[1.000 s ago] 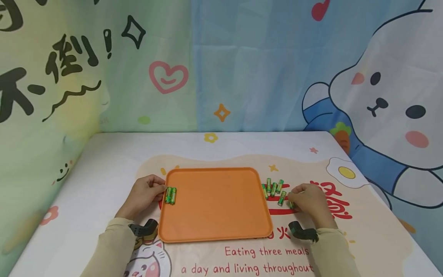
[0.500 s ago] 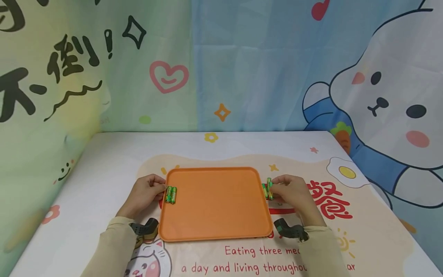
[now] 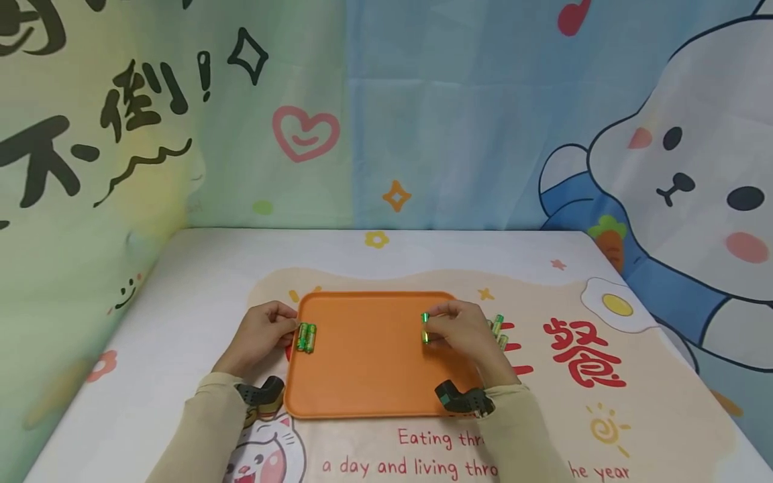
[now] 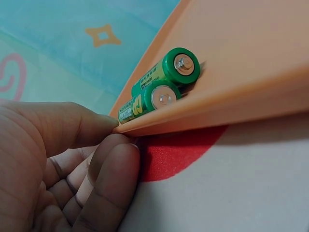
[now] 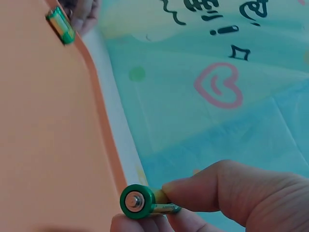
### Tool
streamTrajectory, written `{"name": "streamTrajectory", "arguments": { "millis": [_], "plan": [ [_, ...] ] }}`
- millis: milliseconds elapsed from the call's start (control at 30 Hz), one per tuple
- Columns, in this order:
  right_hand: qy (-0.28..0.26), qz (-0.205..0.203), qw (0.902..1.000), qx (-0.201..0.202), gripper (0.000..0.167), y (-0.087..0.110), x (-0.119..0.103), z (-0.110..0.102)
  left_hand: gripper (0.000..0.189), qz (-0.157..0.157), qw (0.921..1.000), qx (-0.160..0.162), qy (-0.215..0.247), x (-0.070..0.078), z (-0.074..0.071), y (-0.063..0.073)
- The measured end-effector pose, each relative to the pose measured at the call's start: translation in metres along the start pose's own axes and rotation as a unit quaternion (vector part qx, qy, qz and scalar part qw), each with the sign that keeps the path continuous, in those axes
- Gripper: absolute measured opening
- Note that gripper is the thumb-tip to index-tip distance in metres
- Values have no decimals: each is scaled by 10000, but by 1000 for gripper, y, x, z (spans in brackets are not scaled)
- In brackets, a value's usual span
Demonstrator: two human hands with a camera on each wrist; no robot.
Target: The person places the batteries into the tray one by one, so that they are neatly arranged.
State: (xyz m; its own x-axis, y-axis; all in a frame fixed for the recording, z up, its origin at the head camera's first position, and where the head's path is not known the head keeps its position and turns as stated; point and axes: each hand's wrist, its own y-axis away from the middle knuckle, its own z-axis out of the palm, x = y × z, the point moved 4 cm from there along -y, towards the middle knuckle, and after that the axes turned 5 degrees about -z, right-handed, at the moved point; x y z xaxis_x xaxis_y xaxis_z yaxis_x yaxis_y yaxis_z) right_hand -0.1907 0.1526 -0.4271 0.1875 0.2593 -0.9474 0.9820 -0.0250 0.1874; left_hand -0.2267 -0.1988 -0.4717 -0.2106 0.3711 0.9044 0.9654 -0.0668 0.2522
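Note:
An orange tray (image 3: 362,382) lies flat on the table. My left hand (image 3: 258,334) pinches its left rim, thumb above and fingers below, as the left wrist view shows. Just inside that rim two green batteries (image 4: 181,67) lie side by side. Over the tray's right part, my right hand (image 3: 464,334) holds another green battery (image 5: 137,200) between thumb and fingers, its button end showing in the right wrist view. More green batteries (image 3: 498,325) lie right of the tray, partly hidden behind the right hand.
A printed cloth (image 3: 658,402) with red characters and lettering covers the table. Behind the table's far edge hangs a patterned curtain (image 3: 459,134). Each wrist wears a black camera mount, the right one (image 3: 461,399) above the tray's near right corner.
My right hand has gone from the loose batteries on the right to over the tray, carrying one battery left. The left hand stays on the rim. The head view has shifted slightly.

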Motion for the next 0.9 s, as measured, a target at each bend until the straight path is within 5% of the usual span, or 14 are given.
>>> {"name": "streamTrajectory", "arguments": {
  "millis": [900],
  "plan": [
    [-450, -18, 9965, -707, 19, -14, -6, 100, 15, 57, 9998, 28, 179, -1, 0, -1]
  ]
}}
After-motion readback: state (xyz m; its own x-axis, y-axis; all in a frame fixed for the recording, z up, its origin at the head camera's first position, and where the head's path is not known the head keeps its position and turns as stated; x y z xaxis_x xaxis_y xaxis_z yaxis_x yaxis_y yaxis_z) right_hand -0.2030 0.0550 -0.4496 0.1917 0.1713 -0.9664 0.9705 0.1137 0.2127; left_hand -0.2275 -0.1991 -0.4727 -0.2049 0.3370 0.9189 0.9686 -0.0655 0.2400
